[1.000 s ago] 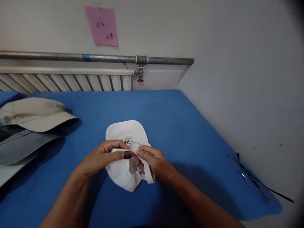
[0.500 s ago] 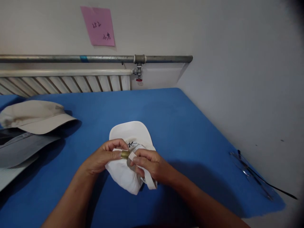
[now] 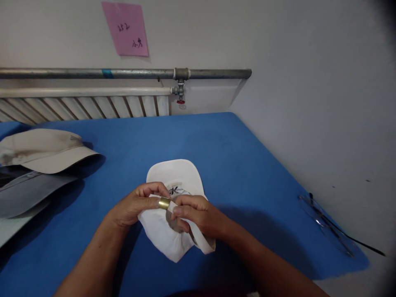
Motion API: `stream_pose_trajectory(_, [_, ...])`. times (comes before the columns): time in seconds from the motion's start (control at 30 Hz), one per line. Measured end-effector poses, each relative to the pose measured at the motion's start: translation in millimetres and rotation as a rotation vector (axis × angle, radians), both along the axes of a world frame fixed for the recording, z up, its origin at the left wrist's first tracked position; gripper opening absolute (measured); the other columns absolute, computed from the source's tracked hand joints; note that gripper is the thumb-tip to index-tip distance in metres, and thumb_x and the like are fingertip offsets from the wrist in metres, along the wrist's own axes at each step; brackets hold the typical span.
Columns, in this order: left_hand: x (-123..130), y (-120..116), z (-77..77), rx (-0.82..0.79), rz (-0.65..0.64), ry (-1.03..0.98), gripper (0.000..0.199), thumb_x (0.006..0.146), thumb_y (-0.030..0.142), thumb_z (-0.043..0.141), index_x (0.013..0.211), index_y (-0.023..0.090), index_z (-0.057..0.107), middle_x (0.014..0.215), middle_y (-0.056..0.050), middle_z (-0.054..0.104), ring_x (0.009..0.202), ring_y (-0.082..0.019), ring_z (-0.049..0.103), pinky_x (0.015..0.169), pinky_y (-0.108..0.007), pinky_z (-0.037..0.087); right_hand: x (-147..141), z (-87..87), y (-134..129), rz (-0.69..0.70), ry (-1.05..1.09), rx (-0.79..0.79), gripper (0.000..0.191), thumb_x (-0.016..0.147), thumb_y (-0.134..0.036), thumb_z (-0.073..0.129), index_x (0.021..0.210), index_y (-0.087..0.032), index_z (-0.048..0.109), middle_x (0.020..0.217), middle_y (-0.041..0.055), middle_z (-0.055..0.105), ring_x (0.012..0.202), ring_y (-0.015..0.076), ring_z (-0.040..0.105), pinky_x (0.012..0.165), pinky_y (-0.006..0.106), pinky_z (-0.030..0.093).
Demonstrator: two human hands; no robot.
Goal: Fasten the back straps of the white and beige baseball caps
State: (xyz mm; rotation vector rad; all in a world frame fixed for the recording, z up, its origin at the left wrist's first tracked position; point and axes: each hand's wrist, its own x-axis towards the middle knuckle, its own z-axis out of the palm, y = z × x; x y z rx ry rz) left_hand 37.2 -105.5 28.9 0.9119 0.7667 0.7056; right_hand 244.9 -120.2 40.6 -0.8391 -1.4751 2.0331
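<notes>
A white baseball cap (image 3: 167, 241) lies on the blue table with its brim (image 3: 175, 171) pointing away from me and dark lettering showing inside. My left hand (image 3: 137, 204) pinches the brass-coloured buckle (image 3: 163, 203) of the cap's back strap between thumb and fingers. Close beside it, my right hand (image 3: 196, 214) grips the white strap (image 3: 172, 206) near its end, right at the buckle. Whether the tip sits inside the buckle is hard to make out. A loop of cloth hangs below my right hand.
Several caps are stacked at the left, a beige cap (image 3: 46, 150) on top of a grey cap (image 3: 34, 192). Eyeglasses (image 3: 324, 227) lie at the table's right edge by the wall. A radiator (image 3: 93, 108), a metal pipe (image 3: 139, 74) and a pink note (image 3: 126, 31) are behind the blue table (image 3: 192, 136).
The strap end has come up against the buckle, where a gap showed before. The cap has shifted slightly right, and its loop hangs further right. The view has tilted a little.
</notes>
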Motion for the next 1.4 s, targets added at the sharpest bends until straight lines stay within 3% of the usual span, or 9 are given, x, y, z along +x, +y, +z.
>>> stream_pose_trajectory(0.7, [0.7, 0.3, 2.7, 0.054, -0.049, 0.01, 0.018, 0.07, 0.026, 0.078, 0.086, 0.018, 0.071, 0.066, 0.002, 0.064, 0.054, -0.007, 0.054, 0.051, -0.015, 0.038, 1.1, -0.7, -0.1, 0.014, -0.046, 0.007, 0.015, 0.085, -0.024, 0.051, 0.073, -0.018, 0.058, 0.053, -0.0042, 0.051, 0.052, 0.0102, 0.047, 0.058, 0.026, 0.038])
stream_pose_trajectory(0.83, [1.9, 0.2, 3.3, 0.046, -0.013, 0.008, 0.013, 0.069, 0.022, 0.078, 0.079, 0.018, 0.071, 0.062, 0.003, 0.061, 0.05, -0.005, 0.05, 0.048, -0.015, 0.036, 2.2, -0.9, 1.1, 0.026, 0.0, -0.075, 0.014, 0.084, -0.024, 0.052, 0.074, -0.017, 0.058, 0.052, -0.0046, 0.049, 0.05, 0.0094, 0.045, 0.056, 0.025, 0.038])
stream_pose_trajectory(1.07, [-1.4, -1.4, 1.6, 0.081, -0.056, 0.025, 0.013, 0.071, 0.023, 0.077, 0.082, 0.018, 0.073, 0.067, 0.001, 0.066, 0.053, -0.008, 0.055, 0.05, -0.017, 0.039, 5.2, -3.2, 4.4, 0.125, 0.022, -0.146, 0.014, 0.084, -0.025, 0.053, 0.076, -0.015, 0.059, 0.053, -0.0043, 0.05, 0.049, 0.0092, 0.044, 0.054, 0.025, 0.034])
stream_pose_trajectory(1.4, [1.7, 0.1, 4.4, 0.073, -0.025, 0.0, 0.014, 0.072, 0.028, 0.078, 0.081, 0.018, 0.074, 0.066, 0.001, 0.068, 0.054, -0.007, 0.056, 0.05, -0.015, 0.04, 2.6, -7.8, 3.8, 0.088, 0.103, -0.209, 0.014, 0.083, -0.026, 0.056, 0.076, -0.015, 0.059, 0.051, -0.0046, 0.05, 0.046, 0.0083, 0.044, 0.051, 0.023, 0.035])
